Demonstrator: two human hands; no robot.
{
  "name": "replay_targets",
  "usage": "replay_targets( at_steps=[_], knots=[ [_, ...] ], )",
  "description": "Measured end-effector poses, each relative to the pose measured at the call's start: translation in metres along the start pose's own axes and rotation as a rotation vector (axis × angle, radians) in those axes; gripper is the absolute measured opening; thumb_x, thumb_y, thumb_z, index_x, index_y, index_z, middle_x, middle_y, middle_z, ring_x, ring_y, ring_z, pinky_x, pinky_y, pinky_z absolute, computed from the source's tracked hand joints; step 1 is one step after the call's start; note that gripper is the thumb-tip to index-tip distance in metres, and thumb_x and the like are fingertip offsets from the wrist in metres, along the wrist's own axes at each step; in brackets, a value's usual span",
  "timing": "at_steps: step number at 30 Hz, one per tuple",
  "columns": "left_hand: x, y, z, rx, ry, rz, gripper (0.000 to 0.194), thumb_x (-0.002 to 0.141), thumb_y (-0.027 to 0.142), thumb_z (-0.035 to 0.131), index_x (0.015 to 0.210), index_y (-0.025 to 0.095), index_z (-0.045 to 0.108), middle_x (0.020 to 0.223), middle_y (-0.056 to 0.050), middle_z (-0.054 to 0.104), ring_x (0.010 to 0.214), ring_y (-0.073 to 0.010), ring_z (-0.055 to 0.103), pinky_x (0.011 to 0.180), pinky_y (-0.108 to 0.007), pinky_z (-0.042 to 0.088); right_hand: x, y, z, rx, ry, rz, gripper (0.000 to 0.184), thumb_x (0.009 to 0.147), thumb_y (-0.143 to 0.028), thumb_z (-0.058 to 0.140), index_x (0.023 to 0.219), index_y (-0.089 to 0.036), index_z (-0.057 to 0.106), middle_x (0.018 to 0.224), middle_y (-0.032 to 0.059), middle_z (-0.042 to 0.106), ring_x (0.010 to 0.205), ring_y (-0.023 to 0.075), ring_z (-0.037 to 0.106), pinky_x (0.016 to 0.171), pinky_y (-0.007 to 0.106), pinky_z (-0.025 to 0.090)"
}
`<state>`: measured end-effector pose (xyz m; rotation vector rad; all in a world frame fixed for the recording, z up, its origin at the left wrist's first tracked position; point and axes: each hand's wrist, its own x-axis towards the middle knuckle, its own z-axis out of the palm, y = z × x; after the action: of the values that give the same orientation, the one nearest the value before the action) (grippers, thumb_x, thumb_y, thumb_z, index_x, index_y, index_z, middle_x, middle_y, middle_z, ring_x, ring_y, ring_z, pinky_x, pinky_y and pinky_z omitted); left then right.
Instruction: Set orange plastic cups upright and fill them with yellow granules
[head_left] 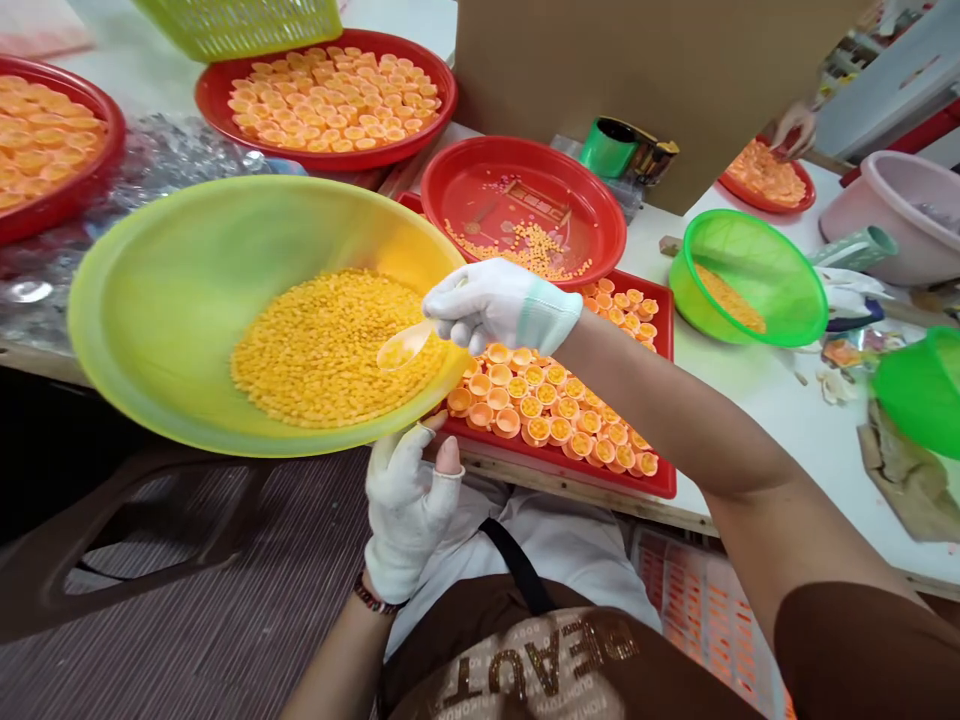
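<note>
My right hand [504, 305], in a white glove, is closed on a small clear plastic spoon [403, 347]. The spoon's bowl hovers over a heap of tiny yellow beads [330, 345] in a large yellow-green plastic bowl [172, 290]. My left hand [409, 500], also gloved with cut-off fingertips, grips the bowl's near rim from below and tilts the bowl toward me. Behind my right hand lies a red rectangular tray [660, 480] packed with several small orange cups [547, 405], many holding yellow beads.
A round red plate [592, 215] with scattered beads sits behind the tray. Red plates of orange cups [330, 95] stand at back left. A green bowl [750, 275], a cardboard box [675, 80], a pink basin [896, 210] and another person's hand [795, 128] are at right.
</note>
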<state>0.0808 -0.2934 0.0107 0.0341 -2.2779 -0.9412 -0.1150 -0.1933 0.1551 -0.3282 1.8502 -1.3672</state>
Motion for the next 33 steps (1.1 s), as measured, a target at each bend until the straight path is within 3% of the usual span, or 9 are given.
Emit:
replay_targets(
  at_steps=[4,9,12,16,19,22,27,29,33],
  knots=[
    [-0.007,-0.006,0.004,0.057,0.010,0.108,0.025,0.091,0.022,0.069,0.114,0.013,0.070,0.110,-0.016,0.070,0.104,-0.0287,0.068,0.093,-0.043,0.056,-0.034,0.020,-0.033,0.112,-0.017,0.005,0.018,0.092,-0.018,0.069,0.075,-0.015,0.062,0.068,0.0007,0.063,0.053,0.0054,0.053,0.044,0.016,0.042],
    [-0.014,-0.006,0.008,0.093,0.005,0.161,0.029,0.087,0.018,0.072,0.116,0.014,0.069,0.114,-0.017,0.070,0.106,-0.0312,0.067,0.096,-0.048,0.055,-0.064,0.057,-0.052,0.000,0.172,0.032,0.010,0.088,-0.025,0.070,0.087,-0.015,0.066,0.073,0.0027,0.068,0.056,0.0093,0.061,0.046,0.020,0.047],
    [-0.016,-0.003,0.011,0.086,0.000,0.177,0.029,0.087,0.018,0.072,0.115,0.014,0.069,0.116,-0.019,0.071,0.109,-0.0329,0.067,0.099,-0.051,0.053,-0.066,0.080,-0.043,-0.208,0.254,-0.023,0.010,0.090,-0.026,0.063,0.090,-0.017,0.067,0.076,0.0028,0.069,0.061,0.0124,0.065,0.052,0.024,0.051],
    [-0.015,0.000,0.014,0.098,-0.007,0.193,0.029,0.087,0.020,0.071,0.115,0.014,0.069,0.114,-0.019,0.072,0.109,-0.0343,0.067,0.099,-0.053,0.054,-0.069,0.097,-0.029,-0.703,0.223,-0.333,0.016,0.096,-0.022,0.056,0.087,-0.019,0.069,0.088,0.0051,0.069,0.083,0.0166,0.065,0.078,0.030,0.051],
    [-0.015,-0.001,0.015,0.094,-0.003,0.185,0.029,0.087,0.020,0.071,0.116,0.016,0.069,0.115,-0.018,0.072,0.110,-0.0336,0.067,0.100,-0.053,0.054,-0.081,0.084,-0.027,-0.927,0.191,-0.441,0.019,0.099,-0.021,0.054,0.092,-0.020,0.072,0.092,0.0063,0.068,0.086,0.0188,0.063,0.081,0.032,0.048],
    [-0.017,-0.002,0.016,0.081,-0.008,0.184,0.029,0.087,0.020,0.070,0.116,0.019,0.067,0.117,-0.015,0.072,0.112,-0.0323,0.066,0.102,-0.052,0.053,-0.086,0.051,-0.025,-0.887,0.283,-0.519,0.022,0.103,-0.026,0.053,0.098,-0.022,0.074,0.097,0.0058,0.069,0.092,0.0190,0.064,0.086,0.031,0.049],
    [-0.017,0.000,0.011,0.089,-0.005,0.176,0.028,0.088,0.020,0.069,0.116,0.019,0.066,0.113,-0.015,0.071,0.110,-0.0309,0.067,0.099,-0.051,0.054,-0.037,0.004,0.001,-0.711,0.303,-0.618,0.017,0.099,-0.020,0.058,0.093,-0.016,0.073,0.099,0.0036,0.073,0.093,0.0151,0.066,0.091,0.026,0.052],
    [-0.014,0.001,0.006,0.087,0.003,0.162,0.030,0.088,0.021,0.068,0.119,0.019,0.067,0.113,-0.015,0.070,0.109,-0.0304,0.067,0.097,-0.050,0.056,-0.004,-0.004,0.018,-0.722,0.233,-0.492,0.014,0.094,-0.016,0.060,0.087,-0.015,0.071,0.092,0.0039,0.074,0.087,0.0153,0.068,0.086,0.026,0.055],
    [-0.006,0.003,-0.004,0.056,0.042,0.115,0.043,0.088,0.020,0.070,0.131,0.017,0.064,0.123,-0.017,0.067,0.117,-0.0312,0.067,0.100,-0.047,0.057,0.038,-0.005,0.047,-0.562,-0.065,-0.117,0.015,0.089,-0.010,0.057,0.077,-0.014,0.066,0.066,0.0035,0.066,0.060,0.0134,0.063,0.055,0.023,0.054]
  ],
)
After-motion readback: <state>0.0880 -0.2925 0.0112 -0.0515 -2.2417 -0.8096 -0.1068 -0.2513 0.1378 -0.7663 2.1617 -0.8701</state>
